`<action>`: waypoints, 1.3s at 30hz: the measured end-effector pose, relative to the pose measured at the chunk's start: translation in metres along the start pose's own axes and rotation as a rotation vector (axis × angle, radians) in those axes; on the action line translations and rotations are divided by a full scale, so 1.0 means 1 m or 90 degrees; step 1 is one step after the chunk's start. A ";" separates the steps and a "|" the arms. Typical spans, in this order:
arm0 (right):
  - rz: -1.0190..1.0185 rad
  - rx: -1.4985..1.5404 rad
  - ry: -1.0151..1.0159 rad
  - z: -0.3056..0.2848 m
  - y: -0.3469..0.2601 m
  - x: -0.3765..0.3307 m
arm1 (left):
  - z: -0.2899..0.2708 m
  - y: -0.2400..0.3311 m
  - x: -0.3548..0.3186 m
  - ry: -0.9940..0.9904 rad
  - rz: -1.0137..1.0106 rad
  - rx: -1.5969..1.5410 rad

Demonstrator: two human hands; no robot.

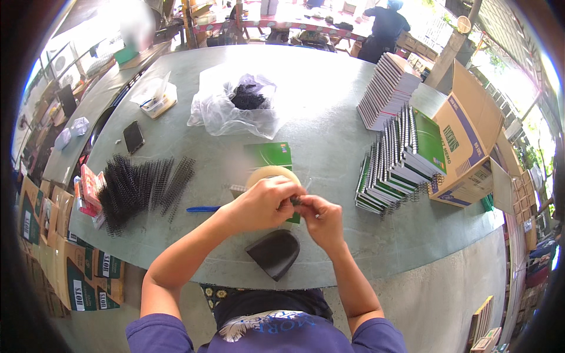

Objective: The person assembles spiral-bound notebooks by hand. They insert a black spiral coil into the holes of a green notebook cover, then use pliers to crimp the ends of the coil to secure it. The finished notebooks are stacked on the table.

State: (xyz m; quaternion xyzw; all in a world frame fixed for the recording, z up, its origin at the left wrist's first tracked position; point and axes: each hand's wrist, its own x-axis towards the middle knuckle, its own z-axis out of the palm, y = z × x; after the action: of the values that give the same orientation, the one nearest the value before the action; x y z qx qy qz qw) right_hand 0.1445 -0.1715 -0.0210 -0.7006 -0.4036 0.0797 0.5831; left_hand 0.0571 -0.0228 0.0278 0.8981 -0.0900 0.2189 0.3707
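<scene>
My left hand [268, 202] and my right hand [321, 219] meet over the near middle of the table, with fingers closed in a pinch. A small dark thing [295, 200] shows between their fingertips, too small to make out. Just beyond my left hand lies a roll of tape [272, 172], partly covered by that hand. A green-covered notebook [269, 154] is behind and partly under the roll. On my side of the hands rests a black, rounded, flat-ended object [274, 254]. A blue pen [203, 209] lies by my left forearm.
Black spiral coils [138, 188] are heaped at left, near a phone [133, 137] and plastic tub [159, 101]. A plastic bag [235, 109] holds black pieces. Spiral-bound notebooks [400, 165], a paper stack [388, 91] and a cardboard box [465, 144] stand at right. Another person [385, 29] stands beyond.
</scene>
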 end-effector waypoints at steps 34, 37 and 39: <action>-0.107 0.036 0.153 -0.043 -0.025 0.001 | -0.004 0.037 0.035 0.228 0.055 0.225; -0.128 0.265 0.241 -0.081 -0.026 0.012 | -0.007 0.042 0.055 0.391 -0.008 0.048; -0.135 0.393 0.297 -0.093 -0.038 0.019 | -0.009 0.035 0.059 0.344 -0.072 -0.203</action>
State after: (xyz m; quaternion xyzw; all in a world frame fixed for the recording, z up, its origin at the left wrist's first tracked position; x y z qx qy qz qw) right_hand 0.1930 -0.2287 0.0481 -0.4461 -0.2875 -0.0251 0.8472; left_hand 0.0956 -0.0411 0.0821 0.7415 0.0289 0.4118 0.5289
